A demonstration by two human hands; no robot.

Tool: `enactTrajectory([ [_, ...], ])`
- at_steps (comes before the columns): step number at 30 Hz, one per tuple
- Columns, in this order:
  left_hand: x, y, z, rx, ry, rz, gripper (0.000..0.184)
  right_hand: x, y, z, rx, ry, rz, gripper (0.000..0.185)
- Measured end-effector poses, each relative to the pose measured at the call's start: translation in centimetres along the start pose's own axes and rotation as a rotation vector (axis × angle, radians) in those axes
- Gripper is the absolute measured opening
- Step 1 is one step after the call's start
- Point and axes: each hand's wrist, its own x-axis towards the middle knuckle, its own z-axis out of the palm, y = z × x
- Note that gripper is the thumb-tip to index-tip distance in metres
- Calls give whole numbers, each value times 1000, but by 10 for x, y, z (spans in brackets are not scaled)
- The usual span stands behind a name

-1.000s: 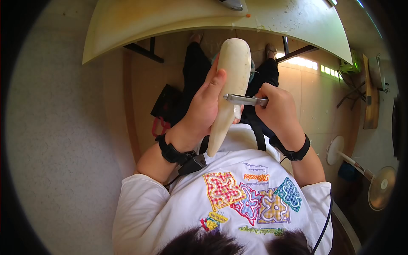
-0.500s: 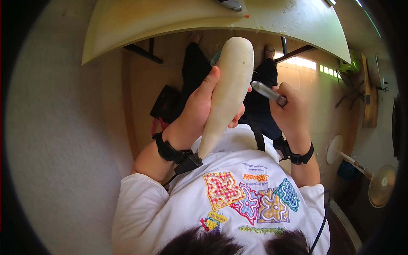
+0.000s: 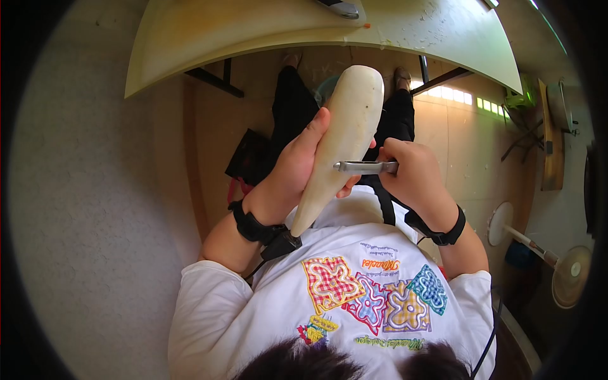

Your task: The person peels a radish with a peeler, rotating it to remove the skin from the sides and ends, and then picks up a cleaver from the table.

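Note:
A large white daikon radish (image 3: 350, 120) lies slanted in front of my chest, thick end away from me and tapered tip near my left wrist. My left hand (image 3: 300, 153) is wrapped round its middle, thumb along the left side and fingertips showing at the right. My right hand (image 3: 410, 166) grips the handle of a metal peeler (image 3: 364, 167). The peeler's head lies over the lower middle of the radish; whether the blade touches the skin I cannot tell.
A pale table (image 3: 253, 38) curves across the top, with a metal-bladed tool (image 3: 342, 7) and small orange scraps on it. Below, a basin (image 3: 326, 85) sits partly hidden between the feet. A fan (image 3: 570, 275) stands at right, and a dark box (image 3: 249, 155) at left.
My right hand has brought the peeler left and down, from beside the radish to over its lower middle. The radish has shifted slightly toward me, still in my left hand.

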Motion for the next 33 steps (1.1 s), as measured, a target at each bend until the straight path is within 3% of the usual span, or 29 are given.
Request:
enactTrajectory([
  [5,-1,-3,-3,115,-2,16,59,0,3,1,-19,-111,27,13],
  [19,-2,-2,5,199,86,-9,68,2,7,9,29,57,66,10],
  [28,-4,-9,6,80,85,-23,65,11,4,-1,-19,23,205,6],
  [33,-7,-8,5,119,92,-1,64,12,6,0,-14,45,165,4],
])
